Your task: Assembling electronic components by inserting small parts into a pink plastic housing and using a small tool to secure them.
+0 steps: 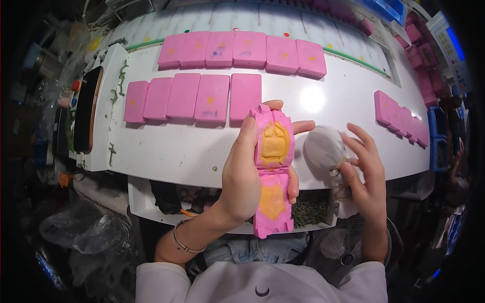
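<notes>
My left hand (241, 169) is wrapped round a pink rubber mold (275, 169), folded open in two hinged halves. Orange-yellow covers the hollows of both halves, and the upper hollow has a raised outlined shape. My thumb lies along its left side, and one finger sticks out to the right. To the right, my right hand (366, 166) pinches the tied neck of a round white cloth pouch (323, 146) between thumb and fingers. The pouch hangs beside the mold, apart from it, above the front part of the white table.
Pink blocks stand in two rows (212, 98) across the white table (177, 151); another row (396, 118) is at the right. A phone (91, 108) lies at the left edge. An open drawer (310, 209) of green bits is below, and a fan (343, 247) stands lower right.
</notes>
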Demonstrator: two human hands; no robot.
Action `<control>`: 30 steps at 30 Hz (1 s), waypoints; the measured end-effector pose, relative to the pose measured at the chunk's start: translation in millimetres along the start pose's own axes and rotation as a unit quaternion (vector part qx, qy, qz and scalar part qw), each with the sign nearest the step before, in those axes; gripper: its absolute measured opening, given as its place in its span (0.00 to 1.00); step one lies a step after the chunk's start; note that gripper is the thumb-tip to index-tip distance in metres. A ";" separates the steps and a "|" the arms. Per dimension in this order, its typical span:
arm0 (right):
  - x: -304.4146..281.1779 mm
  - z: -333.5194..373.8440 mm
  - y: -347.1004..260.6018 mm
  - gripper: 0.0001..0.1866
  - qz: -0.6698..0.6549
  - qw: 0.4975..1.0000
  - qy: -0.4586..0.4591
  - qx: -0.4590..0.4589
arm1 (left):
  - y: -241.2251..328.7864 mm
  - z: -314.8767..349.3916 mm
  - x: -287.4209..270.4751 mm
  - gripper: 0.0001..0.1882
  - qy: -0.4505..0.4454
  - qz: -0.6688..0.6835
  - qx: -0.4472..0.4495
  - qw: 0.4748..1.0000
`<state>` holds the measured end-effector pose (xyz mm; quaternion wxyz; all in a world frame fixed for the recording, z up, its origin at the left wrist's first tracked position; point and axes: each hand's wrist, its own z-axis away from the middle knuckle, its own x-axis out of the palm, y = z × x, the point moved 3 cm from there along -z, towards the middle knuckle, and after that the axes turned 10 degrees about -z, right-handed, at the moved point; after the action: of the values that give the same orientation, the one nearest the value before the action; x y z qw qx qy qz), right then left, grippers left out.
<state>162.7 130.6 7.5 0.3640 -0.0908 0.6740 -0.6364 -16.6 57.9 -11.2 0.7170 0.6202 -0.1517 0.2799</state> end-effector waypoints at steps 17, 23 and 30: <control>26.8 -6.5 -43.5 0.39 0.127 0.962 -0.106 -0.218 | -7.5 -3.2 4.8 0.25 0.072 -0.095 -0.106 0.987; 15.6 3.4 -44.5 0.39 0.072 0.958 0.004 -0.276 | -5.6 -4.2 5.6 0.26 0.057 -0.063 -0.100 0.991; 27.2 6.8 -20.2 0.42 0.167 0.954 -0.029 -0.247 | -17.2 -6.6 6.2 0.25 0.058 -0.069 -0.069 0.994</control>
<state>140.5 105.8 16.5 0.4508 -0.0826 0.8049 -0.3770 -2.4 64.4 -22.7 0.7833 0.5610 -0.0854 0.2538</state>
